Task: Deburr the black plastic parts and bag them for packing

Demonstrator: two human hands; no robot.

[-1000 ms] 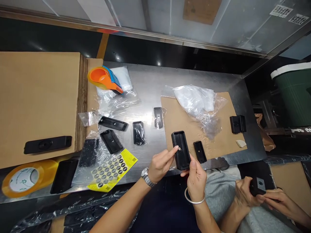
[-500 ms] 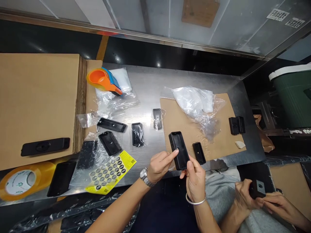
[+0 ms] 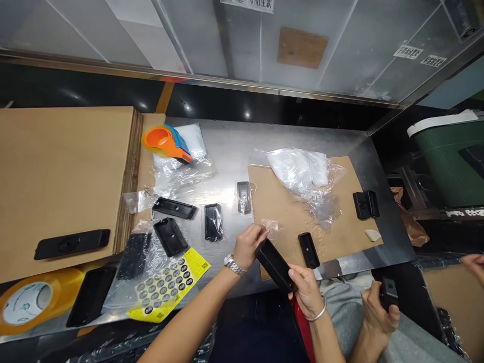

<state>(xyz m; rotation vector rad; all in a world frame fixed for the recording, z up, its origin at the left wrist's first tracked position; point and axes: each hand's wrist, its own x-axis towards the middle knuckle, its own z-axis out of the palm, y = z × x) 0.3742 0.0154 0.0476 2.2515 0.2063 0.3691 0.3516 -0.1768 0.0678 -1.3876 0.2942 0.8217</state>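
Note:
My right hand [image 3: 307, 290], with a bangle on its wrist, grips the near end of a long black plastic case [image 3: 276, 264]. The case is tilted, and its smooth outer side faces up. At its far end my left hand [image 3: 247, 247], wearing a watch, has thumb and fingers pinched together. What the pinch holds I cannot make out; a small clear plastic film [image 3: 272, 227] lies right beside the fingertips. A smaller black tray [image 3: 309, 250] rests on the cardboard sheet [image 3: 280, 201], to the right of the case.
Several black trays, some bagged, lie left, one being a bagged tray [image 3: 214, 222]. Near them are a yellow sticker sheet [image 3: 170, 287], a tape dispenser [image 3: 166, 143], a tape roll [image 3: 28, 302] and stacked cardboard [image 3: 64, 171]. At right, a co-worker's hand [image 3: 378, 312] holds a black part.
The case has turned over, from open side up to outer side up. My left index finger has left its inside, and that hand now pinches by the far end. The co-worker's hands have separated.

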